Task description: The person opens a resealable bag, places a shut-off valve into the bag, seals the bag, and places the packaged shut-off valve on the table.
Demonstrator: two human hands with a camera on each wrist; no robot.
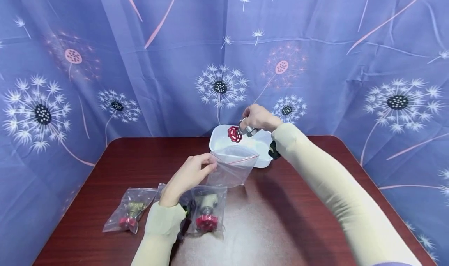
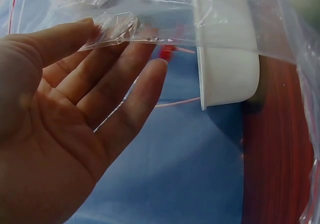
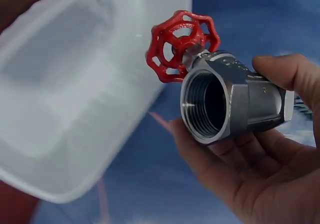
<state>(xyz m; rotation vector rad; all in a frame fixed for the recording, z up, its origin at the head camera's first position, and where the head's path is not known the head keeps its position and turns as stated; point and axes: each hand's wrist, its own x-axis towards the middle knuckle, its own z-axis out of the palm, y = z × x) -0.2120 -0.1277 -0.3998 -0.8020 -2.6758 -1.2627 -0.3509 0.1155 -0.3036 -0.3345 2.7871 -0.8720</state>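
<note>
My right hand (image 1: 261, 118) grips a silver gate valve (image 3: 240, 96) by its metal body, above the white plastic tub (image 1: 219, 137). The valve's red handwheel (image 3: 182, 46) points away from the palm, and its threaded opening faces the right wrist camera. In the head view the handwheel hangs over the tub's far side. With thumb and fingers, my left hand (image 1: 191, 174) pinches the edge of a clear zip bag (image 1: 231, 170) in front of the tub. The bag's mouth, lined with a red strip, gapes toward the tub. No valve shows inside this bag.
Two bagged valves with red handwheels lie on the dark red table (image 1: 280, 219): a brassy one (image 1: 133, 211) at left and a pale one (image 1: 207, 211) near my left forearm. Another bag is partly hidden beneath that arm. A blue dandelion-print curtain (image 1: 168, 87) hangs behind.
</note>
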